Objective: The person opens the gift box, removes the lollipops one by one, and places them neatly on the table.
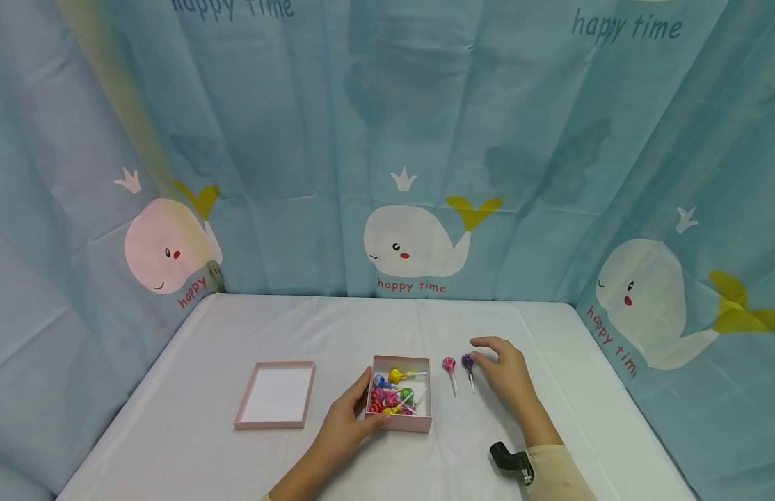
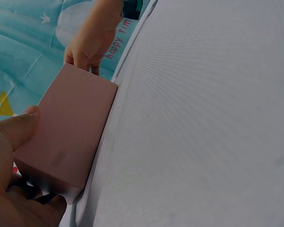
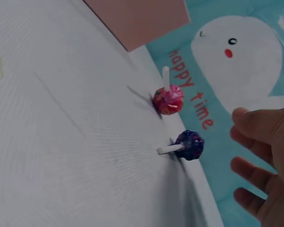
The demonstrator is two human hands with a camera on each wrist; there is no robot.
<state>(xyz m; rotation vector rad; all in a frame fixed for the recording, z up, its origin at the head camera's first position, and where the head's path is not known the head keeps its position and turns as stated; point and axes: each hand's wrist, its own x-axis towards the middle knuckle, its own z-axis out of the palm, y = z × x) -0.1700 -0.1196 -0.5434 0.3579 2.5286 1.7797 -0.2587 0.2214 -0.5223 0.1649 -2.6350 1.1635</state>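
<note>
My left hand grips the near left corner of a pink box. In the left wrist view, the thumb lies along one face of the box, with the other fingers curled at its end. Inside are several wrapped lollipops in yellow, blue, pink, red and green. To the right of the box, a pink lollipop and a purple lollipop lie on the table. Beside the purple lollipop is my right hand; the right wrist view shows its fingers spread apart, holding nothing, short of the purple lollipop.
A shallow pink lid with a white inside lies left of the box. The white cloth-covered table is bordered by blue curtains printed with whales. A black device is at the right wrist.
</note>
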